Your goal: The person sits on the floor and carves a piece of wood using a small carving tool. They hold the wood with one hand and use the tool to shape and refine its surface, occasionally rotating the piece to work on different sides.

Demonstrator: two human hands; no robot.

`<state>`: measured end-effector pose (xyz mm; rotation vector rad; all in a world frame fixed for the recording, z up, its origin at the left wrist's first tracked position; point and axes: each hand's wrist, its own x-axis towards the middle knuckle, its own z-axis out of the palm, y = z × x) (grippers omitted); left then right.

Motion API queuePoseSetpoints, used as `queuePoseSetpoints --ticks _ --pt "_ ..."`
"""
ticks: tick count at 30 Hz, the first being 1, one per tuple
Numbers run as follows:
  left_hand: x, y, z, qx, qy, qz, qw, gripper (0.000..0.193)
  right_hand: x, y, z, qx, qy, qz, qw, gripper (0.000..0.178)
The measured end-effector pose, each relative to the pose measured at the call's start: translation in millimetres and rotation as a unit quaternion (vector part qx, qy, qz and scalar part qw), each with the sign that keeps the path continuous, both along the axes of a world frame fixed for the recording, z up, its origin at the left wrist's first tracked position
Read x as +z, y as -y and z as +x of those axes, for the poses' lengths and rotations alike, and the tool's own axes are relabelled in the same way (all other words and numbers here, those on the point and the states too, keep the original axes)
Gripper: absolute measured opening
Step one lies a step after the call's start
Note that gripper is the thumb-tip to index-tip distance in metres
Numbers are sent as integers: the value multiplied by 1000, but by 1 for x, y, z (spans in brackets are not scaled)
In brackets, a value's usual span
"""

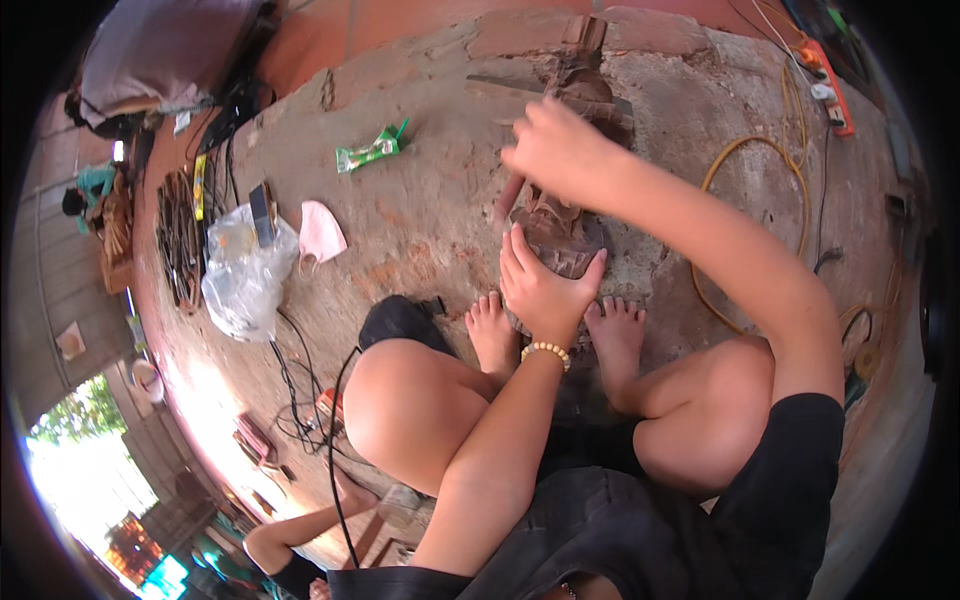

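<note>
A dark brown wood carving lies on the worn concrete floor in front of me, its near end close to my bare feet. My left hand, with a beaded bracelet on the wrist, braces that near end, fingers along one side and thumb on the other. Above the carving's middle, my right hand is closed and slightly blurred. A reddish-brown rod-like piece shows just below its fingers; whether the hand holds it cannot be made out. The carving's far part extends past my right hand.
Left of the carving lie a green wrapper, a pink face mask, a clear plastic bag and a phone. An orange power strip and a yellow cord are on the right. Another person's leg shows lower left.
</note>
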<state>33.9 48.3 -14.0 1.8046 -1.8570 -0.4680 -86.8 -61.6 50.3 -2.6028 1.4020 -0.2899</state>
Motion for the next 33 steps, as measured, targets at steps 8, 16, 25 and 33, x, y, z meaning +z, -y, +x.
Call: queuePoseSetpoints --ticks 8,16,25,33 --pt "4 3 0 -8 11 6 1000 88 13 -2 -12 -46 70 -158 984 13" --pt "2 2 1 -4 11 16 1000 90 5 -28 -28 -16 141 -107 984 12" --pt "2 1 0 -9 27 7 1000 91 -4 -33 -63 -88 224 -136 961 11" --pt "9 1 -7 0 16 23 1000 89 5 23 -102 -110 222 -188 950 15"
